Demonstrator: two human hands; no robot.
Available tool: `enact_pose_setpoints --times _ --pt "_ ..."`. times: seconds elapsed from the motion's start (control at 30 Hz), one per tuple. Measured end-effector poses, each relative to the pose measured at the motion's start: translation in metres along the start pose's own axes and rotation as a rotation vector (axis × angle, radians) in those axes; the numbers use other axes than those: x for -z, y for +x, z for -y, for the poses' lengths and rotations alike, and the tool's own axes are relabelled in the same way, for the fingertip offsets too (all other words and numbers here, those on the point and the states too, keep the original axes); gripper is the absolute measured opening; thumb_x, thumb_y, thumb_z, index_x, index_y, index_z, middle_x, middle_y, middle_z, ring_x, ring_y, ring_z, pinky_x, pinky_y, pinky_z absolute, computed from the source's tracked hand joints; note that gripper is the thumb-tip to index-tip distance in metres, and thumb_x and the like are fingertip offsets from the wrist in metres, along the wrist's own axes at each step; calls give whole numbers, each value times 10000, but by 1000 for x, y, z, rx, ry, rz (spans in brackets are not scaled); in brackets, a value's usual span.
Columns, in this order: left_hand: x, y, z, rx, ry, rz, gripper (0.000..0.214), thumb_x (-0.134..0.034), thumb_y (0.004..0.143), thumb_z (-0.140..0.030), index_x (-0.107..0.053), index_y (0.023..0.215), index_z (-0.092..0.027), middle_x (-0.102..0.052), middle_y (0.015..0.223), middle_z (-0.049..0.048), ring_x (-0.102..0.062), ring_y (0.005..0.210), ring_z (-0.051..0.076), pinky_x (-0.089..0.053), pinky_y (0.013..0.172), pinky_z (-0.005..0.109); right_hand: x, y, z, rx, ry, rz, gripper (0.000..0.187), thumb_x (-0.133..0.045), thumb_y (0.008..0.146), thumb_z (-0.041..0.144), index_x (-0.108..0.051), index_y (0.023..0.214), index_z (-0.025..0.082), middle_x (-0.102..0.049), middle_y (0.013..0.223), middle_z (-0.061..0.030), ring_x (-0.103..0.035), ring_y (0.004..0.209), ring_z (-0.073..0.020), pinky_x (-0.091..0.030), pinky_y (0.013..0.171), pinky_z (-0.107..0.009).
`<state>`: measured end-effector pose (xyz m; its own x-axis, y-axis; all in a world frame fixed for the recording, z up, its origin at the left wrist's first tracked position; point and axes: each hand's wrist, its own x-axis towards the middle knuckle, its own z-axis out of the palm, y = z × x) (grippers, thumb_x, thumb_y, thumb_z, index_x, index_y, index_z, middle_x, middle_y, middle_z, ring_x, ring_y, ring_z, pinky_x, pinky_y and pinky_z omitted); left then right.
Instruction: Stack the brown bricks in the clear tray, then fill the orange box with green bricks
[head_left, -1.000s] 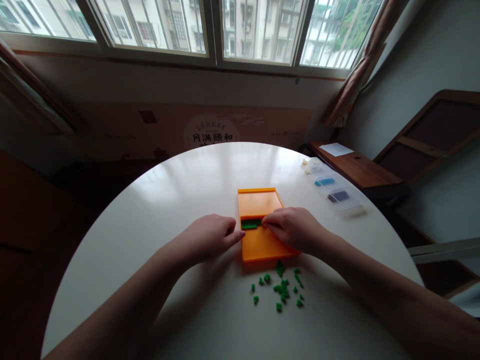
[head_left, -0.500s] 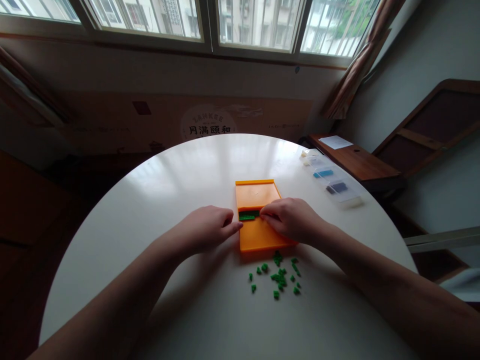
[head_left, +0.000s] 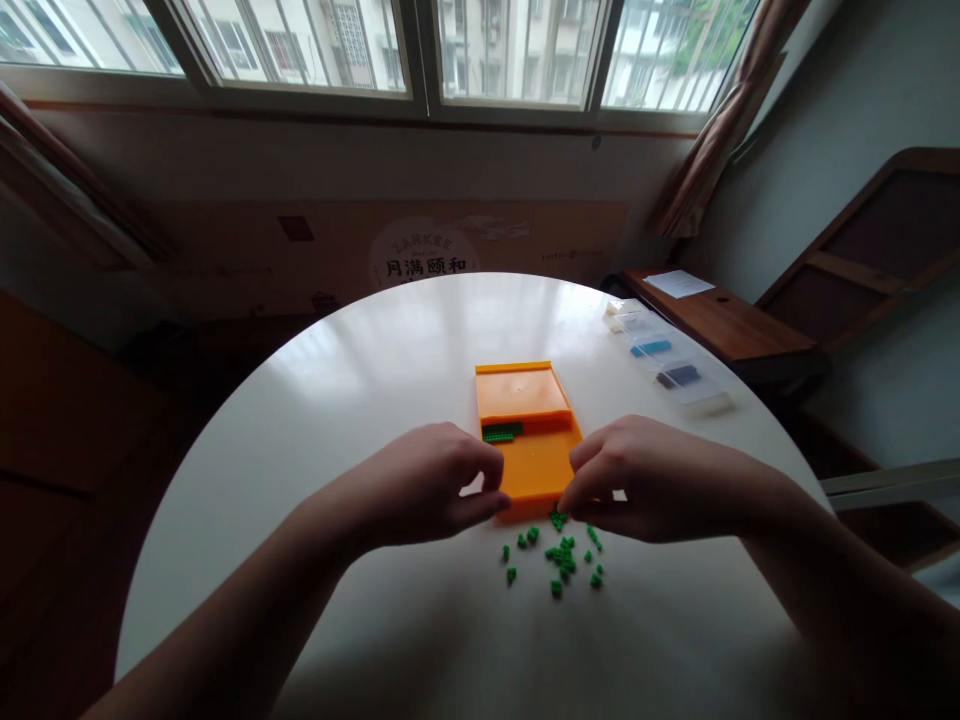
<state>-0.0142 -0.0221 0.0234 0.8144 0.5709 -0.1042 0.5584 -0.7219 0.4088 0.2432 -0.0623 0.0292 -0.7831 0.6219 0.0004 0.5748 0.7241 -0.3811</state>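
An orange two-part tray [head_left: 536, 478] lies on the table, a raised divider across its middle. Small green blocks [head_left: 501, 432] sit in a short row against the divider, at the left end of the near section. My left hand [head_left: 450, 480] is at the tray's near left corner, thumb and forefinger curved with a gap between them, nothing visible in them. Over the near right corner is my right hand [head_left: 645, 475], fingers bent down and slightly apart, tips beside a cluster of loose green blocks [head_left: 562, 555]. Whether a fingertip touches a block cannot be made out.
The round white table [head_left: 360, 370] carries everything. A clear plastic box [head_left: 679, 375] with blue and dark pieces stands at its right edge. Beyond that edge is a wooden desk [head_left: 739, 325] with a white paper [head_left: 679, 284] on it.
My right hand has left the green row in the tray and moved back to the loose blocks. My left hand has shifted slightly right and nearer, over the tray's corner.
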Motion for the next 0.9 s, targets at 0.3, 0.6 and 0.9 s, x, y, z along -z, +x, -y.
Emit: enact_pose_setpoints --times 0.3,0.6,0.9 --pt "-16 6 -13 -144 -78 91 186 -629 846 -215 -771 922 -308 -757 841 -17 -657 726 135 -449 675 230 -6 8 0 -58 -27 103 239 -607 804 157 -777 884 305 -685 716 39 -546 615 -101 -343 576 -242" --pt "-18 9 -12 -125 -30 101 209 -613 832 -192 -779 853 -316 -715 718 -25 -577 588 116 -398 580 228 -6 7 2 -21 33 137 276 -608 817 168 -769 990 310 -722 791 30 -604 668 -111 -375 613 -240" --pt "-12 6 -13 -87 -31 106 221 -590 826 -155 -761 756 -277 -714 715 -24 -564 578 114 -398 584 226 -14 12 5 1 -5 143 339 -627 827 191 -734 1103 354 -702 819 17 -584 657 -119 -348 586 -243"
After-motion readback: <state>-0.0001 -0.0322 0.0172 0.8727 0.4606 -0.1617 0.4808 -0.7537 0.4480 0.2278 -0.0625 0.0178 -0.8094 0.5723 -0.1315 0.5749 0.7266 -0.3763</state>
